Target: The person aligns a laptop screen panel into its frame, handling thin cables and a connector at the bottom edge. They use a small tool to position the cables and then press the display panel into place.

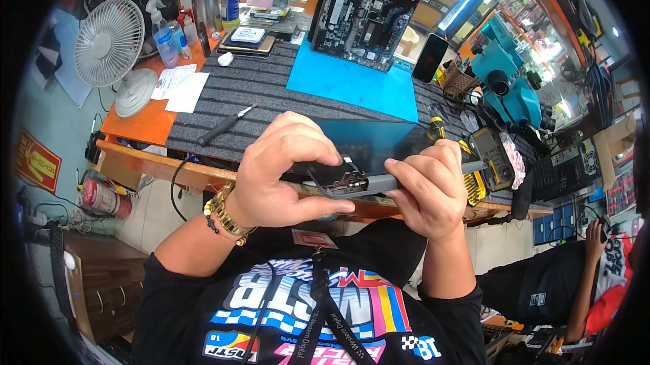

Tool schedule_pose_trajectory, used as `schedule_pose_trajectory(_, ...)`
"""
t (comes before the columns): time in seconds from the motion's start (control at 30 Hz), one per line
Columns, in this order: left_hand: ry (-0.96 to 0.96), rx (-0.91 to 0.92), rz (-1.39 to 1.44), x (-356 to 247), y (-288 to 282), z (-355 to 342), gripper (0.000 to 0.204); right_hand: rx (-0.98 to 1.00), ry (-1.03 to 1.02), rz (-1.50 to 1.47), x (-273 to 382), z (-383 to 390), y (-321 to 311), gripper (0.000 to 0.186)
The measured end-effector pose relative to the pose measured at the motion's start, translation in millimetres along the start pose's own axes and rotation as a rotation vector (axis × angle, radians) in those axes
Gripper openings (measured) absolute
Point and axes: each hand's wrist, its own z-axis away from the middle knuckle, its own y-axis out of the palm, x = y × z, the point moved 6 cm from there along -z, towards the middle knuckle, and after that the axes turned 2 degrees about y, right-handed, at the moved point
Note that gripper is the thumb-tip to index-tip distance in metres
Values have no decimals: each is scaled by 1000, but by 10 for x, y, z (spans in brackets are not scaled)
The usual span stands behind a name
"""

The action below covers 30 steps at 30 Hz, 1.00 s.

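The dark panel (pixel 406 179), with an exposed metal hinge (pixel 353 181) at its left corner, was held in the air over the front edge of the bench (pixel 142 155), between the torso and the worktop. The right hand (pixel 433 189) was clamped on the panel, fingers above the edge and thumb below. The left hand (pixel 288 179) was placed around the hinge corner, index fingertip near the hinge and thumb below; whether its thumb touched the panel could not be determined. The hands and panel blocked the view of the worktop directly behind them.

Beyond the panel, a blue mat (pixel 352 87) lay on a ribbed grey mat (pixel 257 84). An opened laptop base (pixel 369 13), internals exposed, occupied the far part of the blue mat. A smartphone (pixel 430 57) leaned just beside the blue mat's right side.

To the left, a screwdriver (pixel 220 128) lay on the ribbed mat, well apart from the laptop base. Papers (pixel 187 93), a white fan (pixel 112 43) and a spray bottle (pixel 162 36) stood or lay farther left.

To the right, a teal microscope (pixel 504 63) stood behind a meter (pixel 493 155). Another person (pixel 569 284) was positioned at the lower right.
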Motion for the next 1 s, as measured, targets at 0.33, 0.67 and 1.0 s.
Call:
schedule_pose_trajectory(0.33, 20, 141, -48, -91, 17, -59, 60, 13, -10, 24, 29, 14, 46, 57)
schedule_pose_trajectory(0.67, 2, 116, -55, -117, 12, -78, 60, 9, -3, 17, 35, 1, 47, 58)
schedule_pose_trajectory(1.0, -65, 66, 18, -37, -37, 27, 61, -5, 7, 23, 37, -11, 40, 58)
